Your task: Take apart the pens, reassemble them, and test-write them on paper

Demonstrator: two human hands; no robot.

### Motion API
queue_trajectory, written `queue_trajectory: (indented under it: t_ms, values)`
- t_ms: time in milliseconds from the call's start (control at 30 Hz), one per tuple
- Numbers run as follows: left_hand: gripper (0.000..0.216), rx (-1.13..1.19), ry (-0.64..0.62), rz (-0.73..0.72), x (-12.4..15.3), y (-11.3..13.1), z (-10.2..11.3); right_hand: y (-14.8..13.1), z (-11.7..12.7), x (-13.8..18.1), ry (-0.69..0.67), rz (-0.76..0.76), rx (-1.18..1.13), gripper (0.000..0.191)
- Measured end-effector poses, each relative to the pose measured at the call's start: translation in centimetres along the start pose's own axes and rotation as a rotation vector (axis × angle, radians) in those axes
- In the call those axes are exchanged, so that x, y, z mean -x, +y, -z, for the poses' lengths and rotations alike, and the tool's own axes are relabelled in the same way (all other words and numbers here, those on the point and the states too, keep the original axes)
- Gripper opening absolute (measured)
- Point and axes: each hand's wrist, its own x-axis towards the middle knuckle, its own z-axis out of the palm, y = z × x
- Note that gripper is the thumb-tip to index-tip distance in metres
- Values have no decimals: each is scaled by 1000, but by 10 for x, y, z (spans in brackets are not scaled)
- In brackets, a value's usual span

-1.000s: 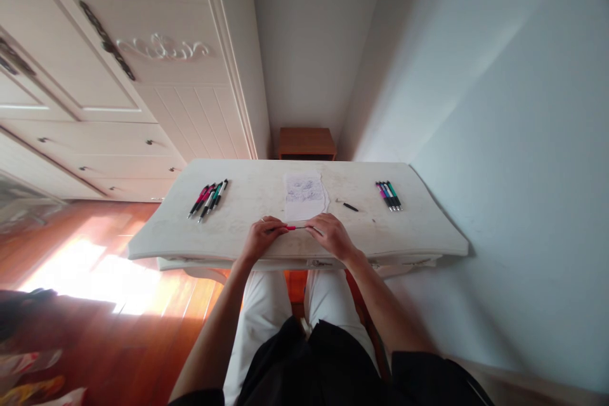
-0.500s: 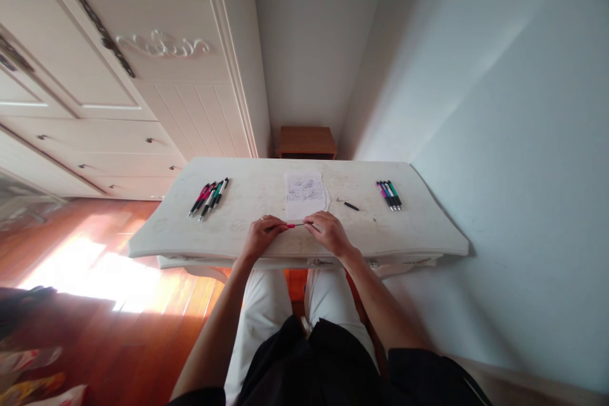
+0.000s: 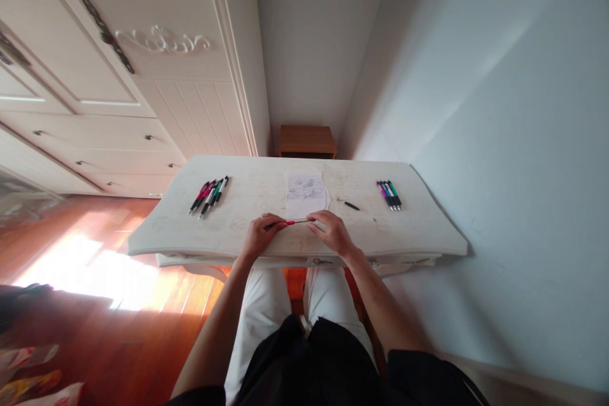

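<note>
My left hand (image 3: 259,236) is closed around a pink pen barrel (image 3: 290,222), whose end sticks out past the fingertips. From that end a thin dark ink refill (image 3: 301,221) runs across to my right hand (image 3: 333,232), where thumb and fingers pinch its other end. Both hands are just above the front part of the white table. Behind them lies a sheet of paper (image 3: 299,206) with scribbles and a torn right edge. To the right of the paper rests a black pen part (image 3: 351,205), with a tiny piece (image 3: 339,199) beside it, too small to make out.
Several pens (image 3: 209,196) in pink, green and black lie loosely at the table's left. A neat row of several pens (image 3: 389,195) lies at the right. The white table (image 3: 162,222) stands between a white wardrobe (image 3: 190,108) and a wall (image 3: 523,139). A brown wooden box (image 3: 307,139) is behind it.
My right hand has shifted slightly to the right, away from the left. More of the thin refill now shows between the pink barrel and the right fingertips.
</note>
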Motion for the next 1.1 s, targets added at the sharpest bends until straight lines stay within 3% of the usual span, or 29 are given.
queue_trajectory:
  t_ms: [167,333,500,600,700,867,1100]
  values:
    - [20,-6,2,-13,0,-3,0,6,10,5,2,-54,-14,21]
    - [21,10,18,-11,1,-2,1,24,37,12,76,-155,24,25]
    - [20,21,33,13,1,-1,0,61,65,21,192,-272,327,25]
    - [22,13,42,3,1,-2,-1,82,73,26,165,-311,509,19]
    - [22,0,45,3,1,-2,-1,91,76,28,99,-324,550,12]
    - [18,-8,41,14,1,-1,0,81,78,29,105,-297,447,16]
    - [17,6,27,3,1,-5,-2,37,65,26,45,-234,147,19]
